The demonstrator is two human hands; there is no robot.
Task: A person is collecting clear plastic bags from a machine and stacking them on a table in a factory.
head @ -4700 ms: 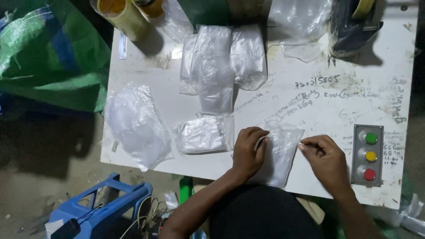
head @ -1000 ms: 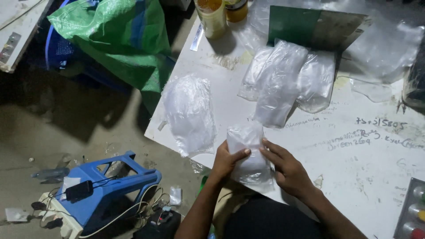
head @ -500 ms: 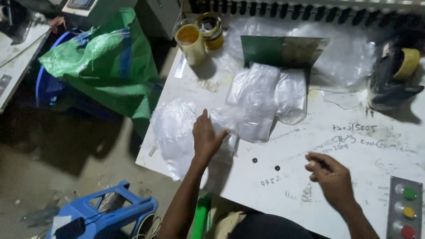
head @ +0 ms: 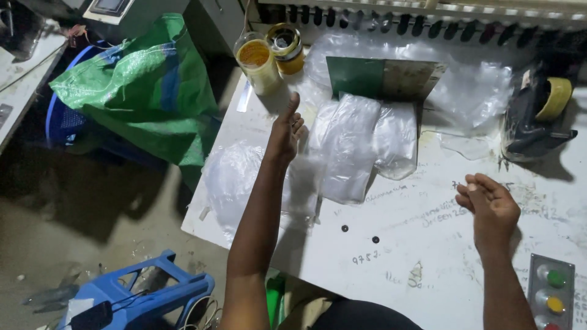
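Leftmost, a green woven sack slumps over a blue basket beside the white bench, and a blue plastic stool stands on the floor below. On the bench's left part lies a crumpled clear plastic bag, near the edge. Just to its right the left hand is stretched out above the bench with the fingers spread and nothing in its grasp; its forearm crosses over a blurred clear bag that lies between the crumpled one and the stack further right, and whether the hand touches any bag cannot be told. Beyond the fingertips, at the back edge, stand a clear jar of yellow stuff and a smaller yellow-lidded jar, just beside each other. Next comes a stack of flat clear bags, overlapping one another and lying against a green upright board, with loose clear film behind it. Two small dark dots sit on the bench below the stack. Further right the right hand hovers above the scribbled bench top, fingers loosely curled, holding nothing that shows. At the far right sit a dark tape dispenser with a yellowish roll, and near the front a grey button box with green and yellow buttons.
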